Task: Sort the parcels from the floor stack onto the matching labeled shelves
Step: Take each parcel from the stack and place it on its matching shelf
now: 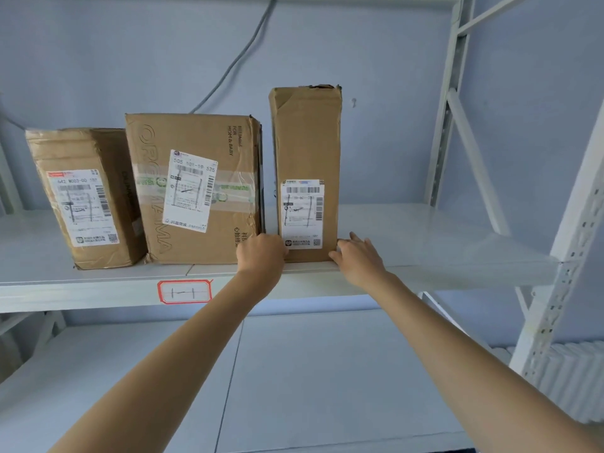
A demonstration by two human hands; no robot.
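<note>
Three parcels stand at the shelf's [425, 243] front edge; ours, the tall box [305, 142], is rightmost, long axis upright. Our left hand [261, 256], curled, presses its lower left corner; our right hand [358, 259], fingers spread, touches its lower right. Both equally near.

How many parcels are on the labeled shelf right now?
3. One parcel at the left end, a wide one in the middle, and a tall one on the right, between the left hand and right hand. None seem hidden.
</note>
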